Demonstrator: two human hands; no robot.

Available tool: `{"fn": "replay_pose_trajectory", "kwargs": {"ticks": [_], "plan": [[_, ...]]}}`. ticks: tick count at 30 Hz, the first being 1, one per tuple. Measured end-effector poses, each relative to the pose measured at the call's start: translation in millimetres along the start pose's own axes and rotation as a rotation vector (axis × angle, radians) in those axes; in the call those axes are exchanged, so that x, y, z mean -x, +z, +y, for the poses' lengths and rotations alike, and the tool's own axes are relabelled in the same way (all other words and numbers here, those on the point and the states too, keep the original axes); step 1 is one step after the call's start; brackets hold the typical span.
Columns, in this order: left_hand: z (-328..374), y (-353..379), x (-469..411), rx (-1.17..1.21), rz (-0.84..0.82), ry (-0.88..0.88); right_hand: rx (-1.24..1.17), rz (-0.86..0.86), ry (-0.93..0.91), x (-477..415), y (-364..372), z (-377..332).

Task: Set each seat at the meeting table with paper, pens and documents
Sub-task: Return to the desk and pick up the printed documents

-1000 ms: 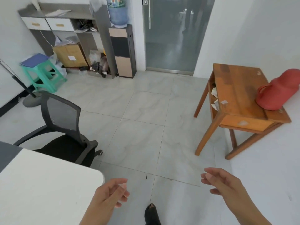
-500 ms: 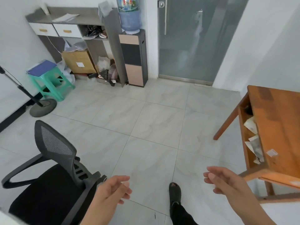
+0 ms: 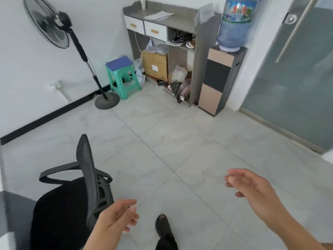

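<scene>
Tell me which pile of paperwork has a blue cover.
The blue pile on the green stool by the fan; the sheets on the cabinet top and papers over the cardboard box are white.

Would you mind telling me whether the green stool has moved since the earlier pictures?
No. The green stool still stands between the fan base and the cardboard box; only the camera has turned left.

A black fan [image 3: 47, 27] stands left of a green stool [image 3: 118, 72], near a grey shelf unit [image 3: 180, 21] and water dispenser [image 3: 220, 78].
</scene>
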State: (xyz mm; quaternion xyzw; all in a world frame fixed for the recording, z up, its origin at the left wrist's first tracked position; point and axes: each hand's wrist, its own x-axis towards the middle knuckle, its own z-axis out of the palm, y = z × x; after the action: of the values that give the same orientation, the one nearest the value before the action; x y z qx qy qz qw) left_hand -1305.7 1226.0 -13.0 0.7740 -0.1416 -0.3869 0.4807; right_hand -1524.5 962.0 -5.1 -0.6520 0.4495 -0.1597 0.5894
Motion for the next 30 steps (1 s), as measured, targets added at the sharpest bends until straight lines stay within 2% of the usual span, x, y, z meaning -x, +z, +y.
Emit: {"fn": "replay_pose_trajectory", "kwargs": {"ticks": [6, 13, 17, 24, 30], "plan": [[29, -37, -124, 0.038, 0.086, -0.039, 0.000, -0.067, 0.009, -131, 56, -39], [149, -74, -282, -0.002, 0.047, 0.099, -0.045, 0.014, -0.010, -259, 77, -120], [200, -83, -356, 0.004, 0.028, 0.117, -0.066, 0.067, -0.014, -330, 85, -148], [242, -99, -511, 0.003, 0.056, 0.045, -0.063, 0.036, 0.030, -503, 114, -182], [318, -124, -619, 0.039, 0.112, 0.010, -0.027, -0.053, -0.015, -657, 143, -263]]}}
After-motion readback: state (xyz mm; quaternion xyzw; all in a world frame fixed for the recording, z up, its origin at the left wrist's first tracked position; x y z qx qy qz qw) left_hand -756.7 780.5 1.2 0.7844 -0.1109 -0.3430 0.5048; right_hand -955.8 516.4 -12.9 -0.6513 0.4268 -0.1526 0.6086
